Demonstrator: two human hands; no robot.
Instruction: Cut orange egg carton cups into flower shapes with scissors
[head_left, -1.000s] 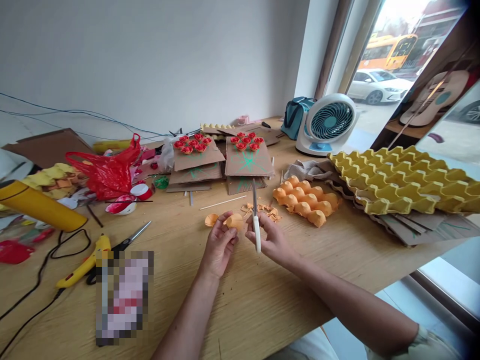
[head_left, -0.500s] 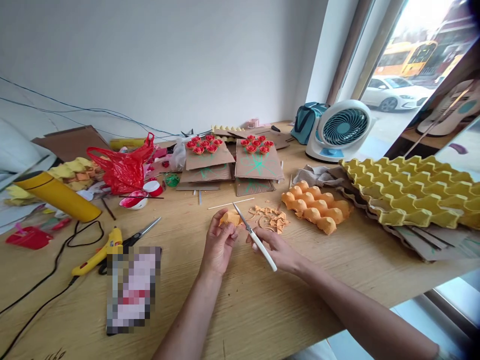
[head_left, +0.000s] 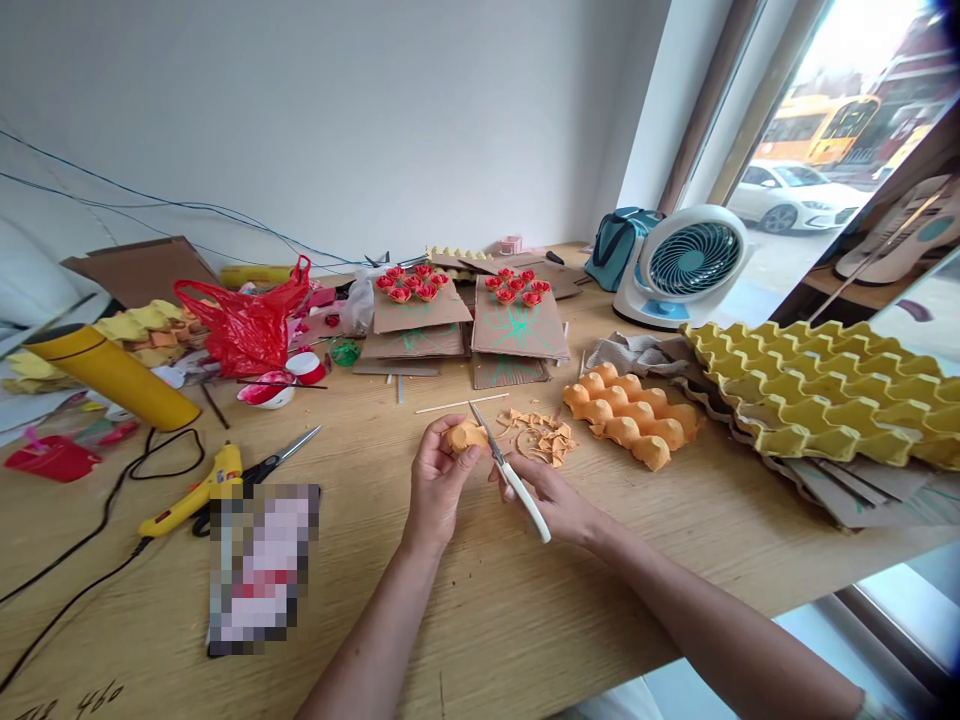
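Observation:
Pinched in my left hand (head_left: 441, 478) is a small orange egg carton cup (head_left: 466, 436), held above the table. My right hand (head_left: 546, 492) grips white-handled scissors (head_left: 517, 485), with the blades pointing up and to the left beside the cup's right edge. Whether the blades touch the cup I cannot tell. Orange carton scraps (head_left: 541, 436) lie just beyond my right hand. Past them, to the right, sits an orange egg carton piece (head_left: 634, 412) with several cups still joined.
Stacked yellow egg trays (head_left: 817, 390) stand at the right, a fan (head_left: 686, 265) behind them. Cardboard panels with red flowers (head_left: 517, 325) are at the back. On the left lie a glue gun (head_left: 195, 490), black scissors (head_left: 277, 462), a red plastic bag (head_left: 244, 325) and a yellow cylinder (head_left: 112, 375).
The orange cup has turned in my left hand, so its rounded bottom now faces me more. My right hand still holds the scissors close by. The whole view has shifted slightly.

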